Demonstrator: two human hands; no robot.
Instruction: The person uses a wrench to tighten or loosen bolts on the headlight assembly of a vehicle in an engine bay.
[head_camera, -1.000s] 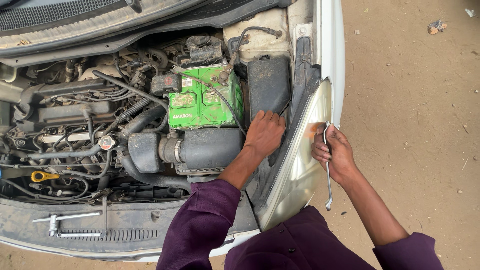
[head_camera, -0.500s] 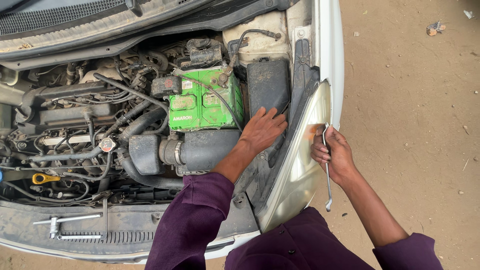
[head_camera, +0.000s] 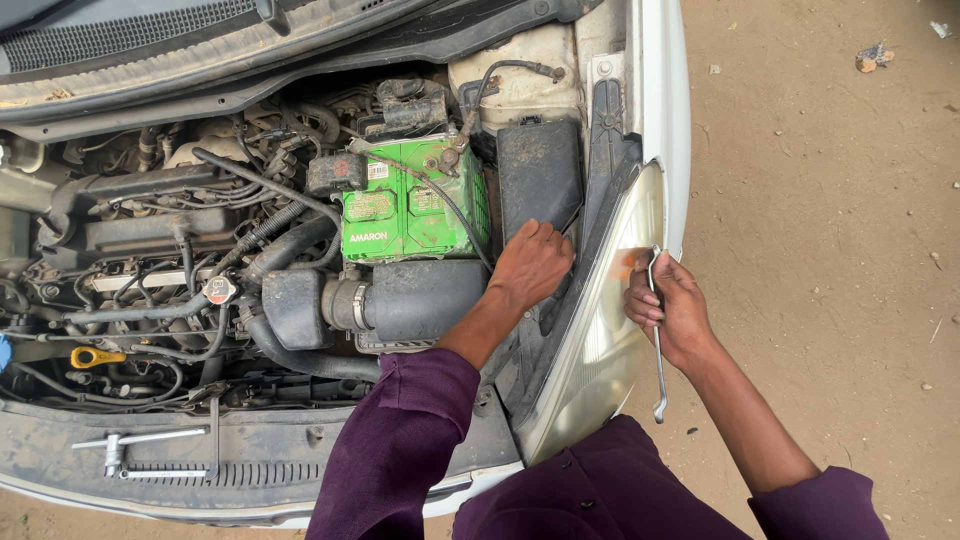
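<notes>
I look down into an open car engine bay. My left hand reaches in behind the clear headlight, fingers curled down beside the black air duct; what the fingertips touch is hidden. Just above it sit a green battery and a black box. My right hand is closed around a thin metal wrench and rests against the outer side of the headlight, the wrench hanging down past the wrist.
A metal T-handle tool lies on the front panel at lower left. Hoses, a red-marked cap and a yellow dipstick ring fill the left of the bay. Bare dirt ground lies to the right of the car.
My left hand has shifted slightly toward the back of the headlight. The right hand keeps its hold on the wrench in much the same place.
</notes>
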